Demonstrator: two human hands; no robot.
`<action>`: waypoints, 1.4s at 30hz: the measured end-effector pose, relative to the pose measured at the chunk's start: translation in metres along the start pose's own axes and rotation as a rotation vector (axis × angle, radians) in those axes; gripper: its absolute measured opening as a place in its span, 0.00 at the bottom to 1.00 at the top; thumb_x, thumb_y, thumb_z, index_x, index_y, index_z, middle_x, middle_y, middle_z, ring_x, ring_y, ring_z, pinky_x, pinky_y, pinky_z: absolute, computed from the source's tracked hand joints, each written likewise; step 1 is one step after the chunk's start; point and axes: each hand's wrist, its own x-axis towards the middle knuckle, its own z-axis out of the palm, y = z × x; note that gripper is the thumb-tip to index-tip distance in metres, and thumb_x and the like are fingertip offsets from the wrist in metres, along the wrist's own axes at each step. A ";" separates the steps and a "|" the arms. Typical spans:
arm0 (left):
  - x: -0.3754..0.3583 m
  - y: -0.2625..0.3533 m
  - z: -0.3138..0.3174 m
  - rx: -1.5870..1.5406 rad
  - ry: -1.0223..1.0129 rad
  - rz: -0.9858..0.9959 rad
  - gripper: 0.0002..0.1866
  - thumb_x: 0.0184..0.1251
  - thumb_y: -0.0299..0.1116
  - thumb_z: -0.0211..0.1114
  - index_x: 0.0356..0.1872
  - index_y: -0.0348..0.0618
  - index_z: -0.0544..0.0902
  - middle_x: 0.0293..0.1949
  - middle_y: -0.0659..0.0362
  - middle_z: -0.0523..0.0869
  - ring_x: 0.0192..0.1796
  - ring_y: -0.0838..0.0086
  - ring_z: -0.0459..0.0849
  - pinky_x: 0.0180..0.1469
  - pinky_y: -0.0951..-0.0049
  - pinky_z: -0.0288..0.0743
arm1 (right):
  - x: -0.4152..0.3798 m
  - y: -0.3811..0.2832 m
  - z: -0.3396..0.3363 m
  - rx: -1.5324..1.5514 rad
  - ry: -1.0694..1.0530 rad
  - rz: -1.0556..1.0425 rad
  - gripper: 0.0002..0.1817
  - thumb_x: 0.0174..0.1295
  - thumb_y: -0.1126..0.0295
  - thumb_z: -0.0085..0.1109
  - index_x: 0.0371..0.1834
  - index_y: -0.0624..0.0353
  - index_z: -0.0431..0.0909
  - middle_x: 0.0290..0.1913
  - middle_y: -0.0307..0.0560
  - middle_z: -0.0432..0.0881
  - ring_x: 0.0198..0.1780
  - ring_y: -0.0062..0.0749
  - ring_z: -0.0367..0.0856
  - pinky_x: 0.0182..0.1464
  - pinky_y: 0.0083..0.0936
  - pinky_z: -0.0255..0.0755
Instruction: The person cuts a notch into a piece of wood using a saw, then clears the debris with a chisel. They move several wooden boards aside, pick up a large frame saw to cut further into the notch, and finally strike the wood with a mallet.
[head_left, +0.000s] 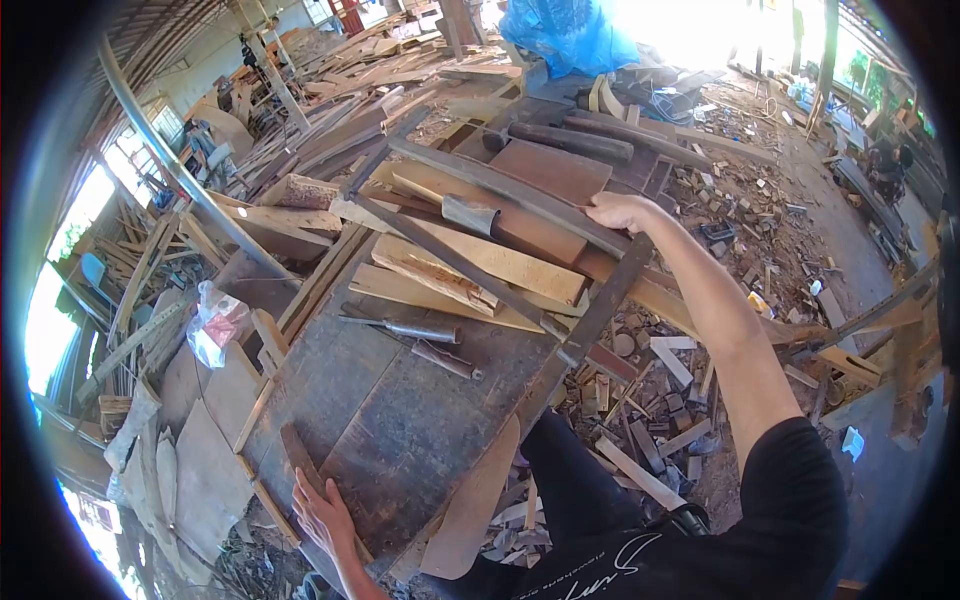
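My right hand point(618, 213) is closed on a long dark wooden frame point(500, 188) that lies across boards on the workbench. Light boards point(500, 250) and a curved metal piece point(470, 215) lie inside and under the frame. My left hand point(322, 512), fingers spread, rests near the bench's lower left edge, beside a short dark wood strip point(300, 452). Two tools with cylindrical handles, one a chisel-like tool point(410, 328) and a shorter one point(445, 360), lie on the dark benchtop point(390, 420) between my hands.
Wood offcuts point(665, 430) litter the ground right of the bench. A plastic bag point(218, 325) sits at the left. Lumber piles point(350, 130) and a blue tarp point(570, 35) stand beyond. A metal pole point(180, 175) slants across the left side.
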 end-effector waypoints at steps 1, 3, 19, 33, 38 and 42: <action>0.001 0.000 0.000 0.001 0.003 -0.003 0.34 0.70 0.46 0.60 0.74 0.47 0.63 0.62 0.48 0.74 0.60 0.52 0.75 0.58 0.54 0.71 | -0.003 0.001 0.001 -0.032 0.002 -0.039 0.39 0.71 0.42 0.47 0.71 0.65 0.62 0.71 0.61 0.66 0.69 0.50 0.67 0.62 0.55 0.67; 0.002 0.001 0.000 -0.007 0.005 -0.004 0.34 0.71 0.46 0.60 0.74 0.47 0.63 0.63 0.48 0.74 0.60 0.52 0.75 0.58 0.54 0.71 | -0.001 0.006 0.002 -0.051 0.012 -0.111 0.41 0.71 0.39 0.44 0.72 0.66 0.61 0.73 0.63 0.64 0.71 0.54 0.65 0.64 0.53 0.66; 0.000 0.003 -0.007 -0.010 -0.007 -0.029 0.33 0.72 0.45 0.59 0.74 0.47 0.62 0.62 0.48 0.74 0.59 0.54 0.75 0.58 0.55 0.69 | 0.005 0.018 0.008 -0.350 0.349 -0.231 0.31 0.65 0.48 0.60 0.57 0.67 0.74 0.54 0.70 0.79 0.60 0.62 0.77 0.57 0.44 0.71; 0.000 0.002 -0.015 -0.079 -0.015 -0.020 0.32 0.72 0.45 0.59 0.73 0.45 0.63 0.63 0.50 0.74 0.59 0.56 0.75 0.58 0.57 0.69 | -0.010 0.007 0.017 -0.423 0.507 -0.343 0.25 0.67 0.49 0.57 0.54 0.60 0.74 0.51 0.68 0.81 0.56 0.63 0.78 0.55 0.47 0.71; 0.001 0.001 -0.012 -0.081 -0.004 -0.024 0.32 0.72 0.45 0.59 0.73 0.45 0.63 0.63 0.51 0.74 0.58 0.56 0.75 0.57 0.58 0.69 | 0.019 0.016 0.012 -0.443 0.468 -0.339 0.35 0.67 0.38 0.50 0.55 0.63 0.74 0.51 0.71 0.81 0.56 0.64 0.78 0.57 0.47 0.71; 0.000 0.000 -0.013 -0.093 -0.013 -0.020 0.32 0.72 0.43 0.59 0.73 0.45 0.63 0.63 0.51 0.74 0.58 0.56 0.74 0.57 0.58 0.69 | 0.027 0.007 0.017 -0.272 0.513 -0.197 0.43 0.62 0.29 0.47 0.52 0.66 0.77 0.50 0.70 0.82 0.56 0.62 0.80 0.58 0.46 0.71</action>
